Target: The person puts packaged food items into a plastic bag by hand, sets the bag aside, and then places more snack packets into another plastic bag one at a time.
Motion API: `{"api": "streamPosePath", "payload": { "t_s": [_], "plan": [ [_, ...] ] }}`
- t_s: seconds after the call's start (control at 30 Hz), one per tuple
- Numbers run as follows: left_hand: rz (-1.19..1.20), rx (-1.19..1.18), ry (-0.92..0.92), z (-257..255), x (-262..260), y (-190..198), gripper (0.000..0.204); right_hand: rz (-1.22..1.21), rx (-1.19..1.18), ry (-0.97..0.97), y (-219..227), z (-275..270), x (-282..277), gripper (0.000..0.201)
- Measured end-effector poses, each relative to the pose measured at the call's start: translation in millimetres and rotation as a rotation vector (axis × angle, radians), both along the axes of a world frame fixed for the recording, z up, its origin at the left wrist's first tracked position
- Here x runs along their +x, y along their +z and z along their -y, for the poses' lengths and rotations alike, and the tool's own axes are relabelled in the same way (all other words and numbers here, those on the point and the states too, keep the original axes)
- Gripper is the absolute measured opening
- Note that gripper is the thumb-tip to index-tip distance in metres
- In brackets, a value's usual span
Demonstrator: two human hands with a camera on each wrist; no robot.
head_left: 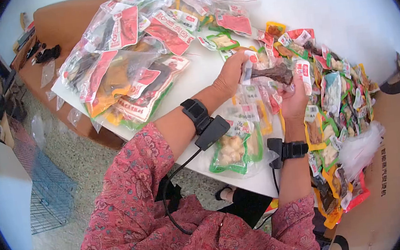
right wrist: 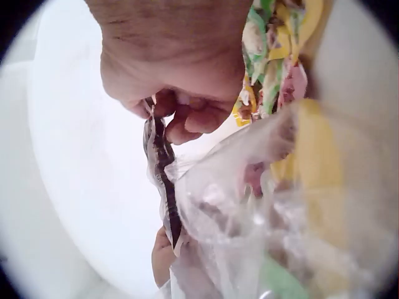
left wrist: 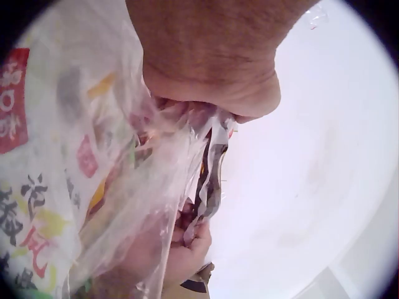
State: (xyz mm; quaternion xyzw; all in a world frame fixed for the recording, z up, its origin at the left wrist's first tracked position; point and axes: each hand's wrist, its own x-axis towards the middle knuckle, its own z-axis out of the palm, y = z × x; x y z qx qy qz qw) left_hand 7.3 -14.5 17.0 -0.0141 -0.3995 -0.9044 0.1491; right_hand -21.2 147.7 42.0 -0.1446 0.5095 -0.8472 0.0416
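A clear vacuum-sealed packet of dark meat [head_left: 275, 73] is held up over the white table's right part, between both hands. My left hand [head_left: 230, 76] pinches its left end, and my right hand [head_left: 295, 100] grips the right end. The left wrist view has the packet [left wrist: 211, 174] edge-on beneath the left hand [left wrist: 209, 68]. Curled fingers of the right hand [right wrist: 174, 68] are at one end of the packet [right wrist: 163, 180] in the right wrist view. Just below the hands lies a transparent bag [head_left: 251, 102] with a green-edged pack of pale pieces [head_left: 231, 148].
Large clear bags of packaged food [head_left: 125, 59] cover the left part of the white table [head_left: 193, 86]. A heap of small colourful food packets [head_left: 342, 90] spreads along the right, beside a cardboard box [head_left: 394, 163]. A crumpled plastic bag [head_left: 363, 149] lies on the heap.
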Motion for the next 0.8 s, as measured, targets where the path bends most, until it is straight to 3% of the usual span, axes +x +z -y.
{"api": "streamPosePath", "payload": {
  "t_s": [0.03, 0.1, 0.17, 0.2, 0.27, 0.3, 0.33, 0.37, 0.43, 0.6, 0.8],
  "plan": [
    [0.034, 0.070, 0.003, -1, 1, 1, 0.013, -0.042, 0.094, -0.152, 5, 4, 5, 0.017],
    [0.046, 0.059, -0.002, 0, -1, -2, 0.015, -0.111, 0.187, -0.169, 8, -3, 4, 0.020],
    [-0.065, -0.098, 0.033, -1, 1, 3, 0.018, -0.175, 0.261, -0.211, 16, -10, 14, 0.021],
    [-0.068, -0.098, 0.025, -2, 3, 5, 0.018, -0.328, 0.426, -0.297, 9, -21, 13, 0.021],
    [-0.254, -0.481, 0.186, -5, 15, 17, 0.020, -0.419, 0.477, -0.324, -4, -40, 27, 0.022],
    [-0.257, -0.475, 0.180, -7, 19, 20, 0.020, -0.509, 0.528, -0.344, -7, -48, 35, 0.023],
    [-0.237, -0.349, 0.013, -11, 20, 21, 0.018, -0.554, 0.872, -0.442, 2, -54, 44, 0.022],
    [-0.216, -0.221, -0.153, -14, 24, 24, 0.016, -0.553, 0.882, -0.449, 0, -60, 57, 0.022],
    [-0.191, -0.227, -0.241, -20, 33, 33, 0.017, -0.249, 0.189, -0.253, -12, -67, 97, 0.025],
    [-0.205, -0.319, -0.563, -33, 44, 35, 0.019, -0.248, 0.454, -0.216, -19, -70, 167, 0.032],
    [-0.146, -0.451, -0.570, -43, 55, 35, 0.021, -0.146, 0.352, -0.137, -37, -79, 199, 0.027]
  ]
}}
